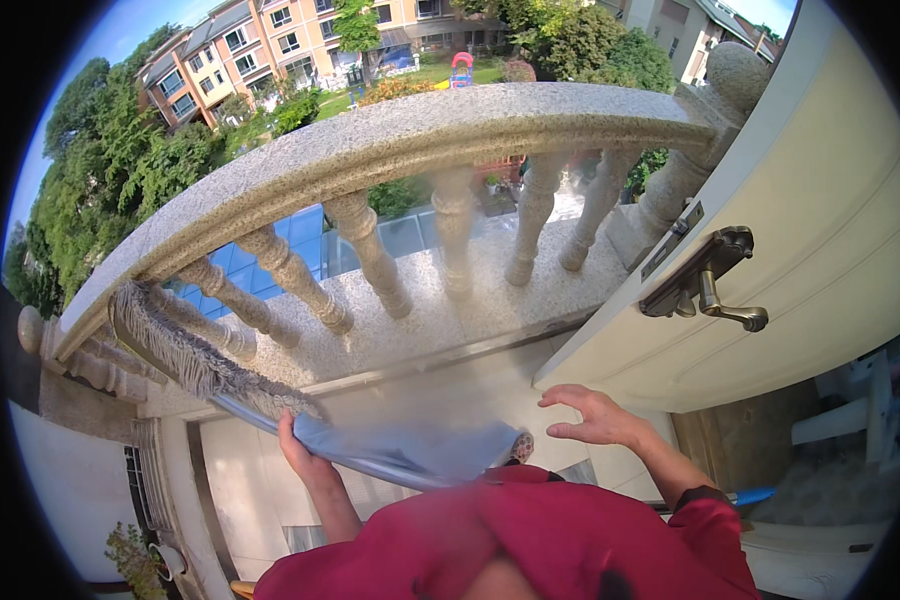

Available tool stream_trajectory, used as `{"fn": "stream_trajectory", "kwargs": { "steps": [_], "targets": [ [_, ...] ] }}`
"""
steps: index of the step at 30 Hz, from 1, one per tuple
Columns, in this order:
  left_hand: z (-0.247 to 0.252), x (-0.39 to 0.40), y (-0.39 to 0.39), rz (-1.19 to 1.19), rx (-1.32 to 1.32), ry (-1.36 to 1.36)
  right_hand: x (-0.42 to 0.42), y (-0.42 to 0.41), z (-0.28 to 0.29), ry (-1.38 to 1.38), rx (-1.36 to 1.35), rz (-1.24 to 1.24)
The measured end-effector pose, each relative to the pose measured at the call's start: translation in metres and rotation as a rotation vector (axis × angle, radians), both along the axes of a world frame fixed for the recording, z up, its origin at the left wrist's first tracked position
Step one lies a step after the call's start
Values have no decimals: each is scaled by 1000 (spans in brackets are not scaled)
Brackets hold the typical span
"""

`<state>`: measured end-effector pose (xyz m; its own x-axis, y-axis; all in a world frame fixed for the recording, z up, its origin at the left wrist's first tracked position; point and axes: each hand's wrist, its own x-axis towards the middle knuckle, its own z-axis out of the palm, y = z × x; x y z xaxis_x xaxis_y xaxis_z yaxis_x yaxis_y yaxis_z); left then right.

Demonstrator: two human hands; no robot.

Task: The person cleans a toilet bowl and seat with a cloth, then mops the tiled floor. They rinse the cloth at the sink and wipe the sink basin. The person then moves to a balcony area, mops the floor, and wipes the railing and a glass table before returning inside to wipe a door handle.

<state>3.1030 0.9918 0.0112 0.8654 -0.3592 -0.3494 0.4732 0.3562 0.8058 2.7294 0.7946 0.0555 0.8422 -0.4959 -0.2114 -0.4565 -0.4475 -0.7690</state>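
My left hand (305,452) grips the metallic pole (375,468) of a flat mop. Its grey string head (195,352) is raised to the left, in front of the stone balusters. Light-blue fabric (405,446) lies along the pole beside my left fingers; whether it is a loose cloth or a trouser leg I cannot tell. A patterned shoe (523,448) shows at the fabric's right end. My right hand (596,418) holds nothing, its fingers spread over the tiled floor, just below the free edge of a cream door (810,225).
A curved granite balustrade (420,124) bounds the balcony ahead. The door stands ajar at right, its bronze lever handle (727,300) jutting out. At lower left hangs a potted plant (166,561). White furniture (832,420) is visible beyond the door. Trees and buildings stand outside.
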Motion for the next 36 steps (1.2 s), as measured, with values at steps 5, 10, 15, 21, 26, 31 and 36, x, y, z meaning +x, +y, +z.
{"fn": "stream_trajectory", "kwargs": {
  "steps": [5, 10, 15, 21, 26, 31, 36],
  "targets": [
    [-128, 2, 43, -65, 77, 371, 25, -86, -32, 706, -1144, -110],
    [-215, -42, 92, -79, 104, 529, 28, -104, -33, 989, -1095, -45],
    [-243, -96, 123, -201, 61, 560, 4, -107, -15, 894, -1508, -112],
    [-252, -130, 151, -297, -13, 239, 17, -99, 1, 966, -1415, -57],
    [-204, -155, 148, -226, 53, 259, 6, -63, -32, 1145, -1419, 1],
    [-174, -154, 131, -185, 13, 628, 17, 43, -29, 1011, -1046, 24],
    [-169, -172, 111, -516, 87, 400, 10, 133, -58, 439, -896, 213]
  ]
}}
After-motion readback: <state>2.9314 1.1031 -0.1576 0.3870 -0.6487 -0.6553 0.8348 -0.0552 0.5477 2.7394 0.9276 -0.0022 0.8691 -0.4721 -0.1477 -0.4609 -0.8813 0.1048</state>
